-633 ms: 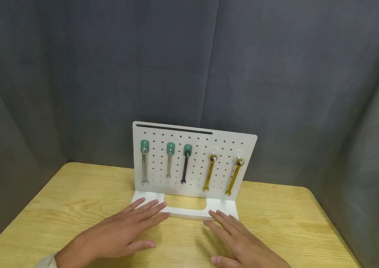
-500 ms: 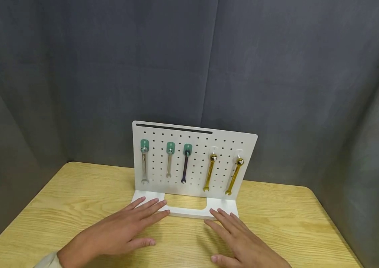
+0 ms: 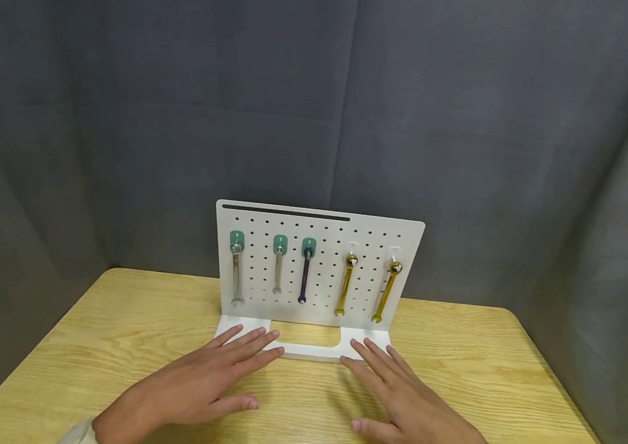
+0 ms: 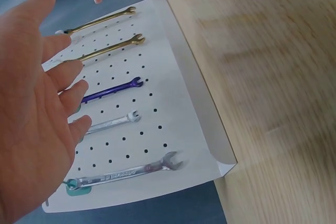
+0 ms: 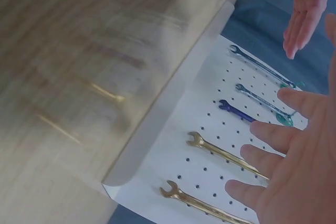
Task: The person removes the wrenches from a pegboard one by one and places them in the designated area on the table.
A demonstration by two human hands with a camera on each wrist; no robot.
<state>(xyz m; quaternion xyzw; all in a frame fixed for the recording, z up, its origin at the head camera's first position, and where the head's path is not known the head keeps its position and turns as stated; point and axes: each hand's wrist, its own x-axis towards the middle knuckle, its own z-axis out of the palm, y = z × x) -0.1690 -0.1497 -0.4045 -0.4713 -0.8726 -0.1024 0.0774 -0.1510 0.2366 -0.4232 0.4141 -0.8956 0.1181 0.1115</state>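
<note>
A white pegboard stands upright on its base, with several wrenches hanging from hooks. Leftmost is a larger silver wrench, then a smaller silver wrench and a purple wrench, all on green hooks. Two gold wrenches hang at the right on clear hooks, the inner gold wrench and the outer gold wrench. My left hand, fingers spread, is over the front left of the base. My right hand is spread likewise at the front right. Neither holds anything; whether fingertips touch the base I cannot tell.
The pegboard stands on a light wooden table with rounded far corners. A dark grey curtain hangs behind it and along both sides. The base has a cut-out through which the tabletop shows.
My right hand's fingers have shifted slightly forward and spread a little wider. The left hand stays nearly the same. The pegboard appears slightly farther left in the head view.
</note>
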